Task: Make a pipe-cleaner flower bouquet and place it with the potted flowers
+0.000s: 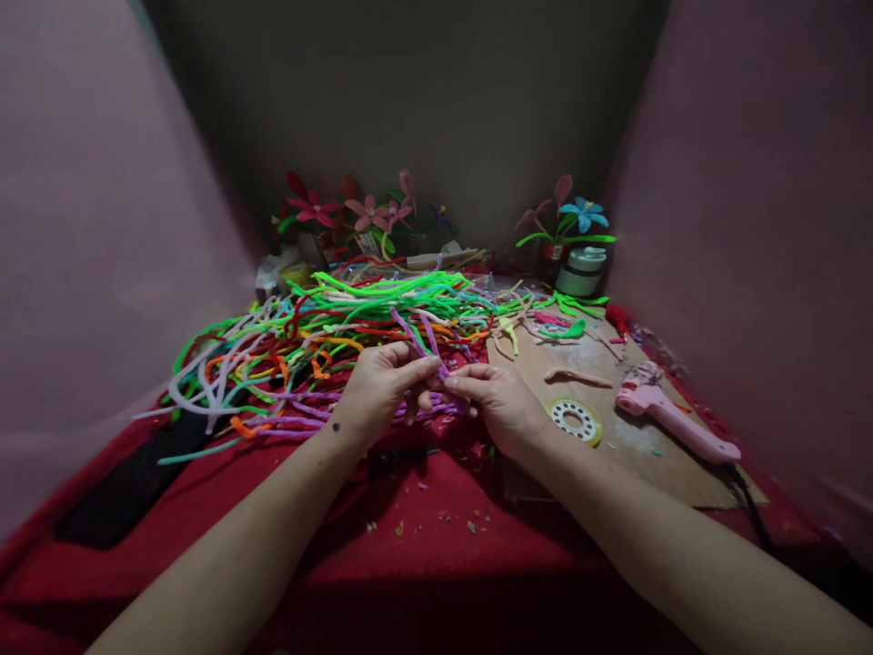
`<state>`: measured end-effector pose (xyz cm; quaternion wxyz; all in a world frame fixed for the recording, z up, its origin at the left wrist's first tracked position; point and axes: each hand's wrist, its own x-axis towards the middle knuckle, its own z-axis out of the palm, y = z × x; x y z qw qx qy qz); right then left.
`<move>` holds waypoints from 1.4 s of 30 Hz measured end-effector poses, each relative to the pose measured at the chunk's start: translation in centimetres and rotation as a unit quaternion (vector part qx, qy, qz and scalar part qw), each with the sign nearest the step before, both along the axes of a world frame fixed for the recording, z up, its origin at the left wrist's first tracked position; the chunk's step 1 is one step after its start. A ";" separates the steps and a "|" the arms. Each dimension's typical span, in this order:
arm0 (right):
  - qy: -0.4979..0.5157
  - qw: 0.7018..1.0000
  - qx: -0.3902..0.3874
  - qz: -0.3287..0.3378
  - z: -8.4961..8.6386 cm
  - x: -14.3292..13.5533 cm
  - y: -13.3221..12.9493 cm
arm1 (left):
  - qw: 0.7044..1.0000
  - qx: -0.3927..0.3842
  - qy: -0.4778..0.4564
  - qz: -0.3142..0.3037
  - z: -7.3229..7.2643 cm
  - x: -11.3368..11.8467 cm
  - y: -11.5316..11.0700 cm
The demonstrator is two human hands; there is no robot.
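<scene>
Purple pipe cleaners point(428, 338) stick up from between my two hands, their lower part hidden by my fingers. My left hand point(386, 380) pinches them between thumb and forefinger. From the other side my right hand point(495, 398) is closed on the same purple stems, its fingertips close to the left thumb. Just behind the hands lies a big loose pile of pipe cleaners point(382, 296), green, red, orange, white and purple. More purple stems stretch out to the left of my left wrist.
On the right, a wooden board point(573, 482) carries a pink heat tool point(675, 423) with a black cord, a tape roll point(575, 421) and a beige stem point(578, 377). A black flat object point(129, 491) lies left. Pipe-cleaner flowers point(368, 215) and a lidded jar point(582, 271) stand behind. Scraps litter the red cloth point(436, 555).
</scene>
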<state>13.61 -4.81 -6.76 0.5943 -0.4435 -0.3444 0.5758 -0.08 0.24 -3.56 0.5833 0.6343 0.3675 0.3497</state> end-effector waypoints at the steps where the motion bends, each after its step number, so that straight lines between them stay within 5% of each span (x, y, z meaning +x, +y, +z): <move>1: 0.003 1.000 -0.001 0.000 -0.1 0.1 0.1 | 1.000 0.021 0.014 0.002 0.1 -0.1 0.0; 6: 0.012 0.999 0.020 0.026 -0.4 0.4 0.2 | 0.961 0.262 0.080 -0.043 0.0 -0.7 0.4; 13: -0.024 0.998 0.018 0.057 0.2 0.6 0.1 | 0.810 0.560 0.162 -0.067 0.2 -1.4 1.1; 16: -0.052 0.996 0.018 0.071 0.7 0.7 -0.1 | 0.732 0.634 0.227 -0.100 1.1 -1.7 0.8; 18: -0.087 0.993 0.027 0.077 1.0 0.7 -0.3 | 0.709 0.643 0.268 -0.113 1.7 -1.8 0.4; 20: -0.157 0.984 0.052 0.068 1.1 0.6 -0.6 | 0.730 0.610 0.287 -0.114 2.0 -1.9 0.1; 22: -0.276 0.953 0.122 0.030 1.2 0.5 -1.0 | 0.805 0.512 0.276 -0.114 1.9 -1.9 -0.2; 24: -0.412 0.880 0.236 -0.029 1.2 0.2 -1.5 | 0.912 0.321 0.231 -0.108 1.6 -1.8 -0.2; 26: -0.512 0.782 0.345 -0.084 1.1 0.1 -2.0 | 0.981 0.065 0.144 -0.110 1.2 -1.6 -0.2; 28: -0.563 0.705 0.414 -0.120 1.1 0.0 -2.4 | 0.978 -0.155 0.041 -0.135 0.9 -1.3 -0.2; 30: -0.574 0.672 0.446 -0.142 1.1 0.0 -2.6 | 0.953 -0.254 -0.017 -0.163 0.8 -1.2 -0.2; 32: -0.539 0.699 0.444 -0.154 1.3 0.0 -2.6 | 0.962 -0.227 -0.019 -0.152 1.2 -1.3 -0.3; 36: -0.390 0.843 0.346 -0.129 1.7 0.0 -2.5 | 0.997 0.039 0.027 -0.061 2.2 -1.8 -0.7; 39: -0.293 0.917 0.264 -0.061 2.0 0.1 -2.5 | 0.970 0.233 0.041 -0.064 2.7 -2.3 -0.9; 42: -0.234 0.946 0.222 -0.010 2.1 0.2 -2.5 | 0.927 0.355 0.070 -0.096 3.0 -2.5 -0.9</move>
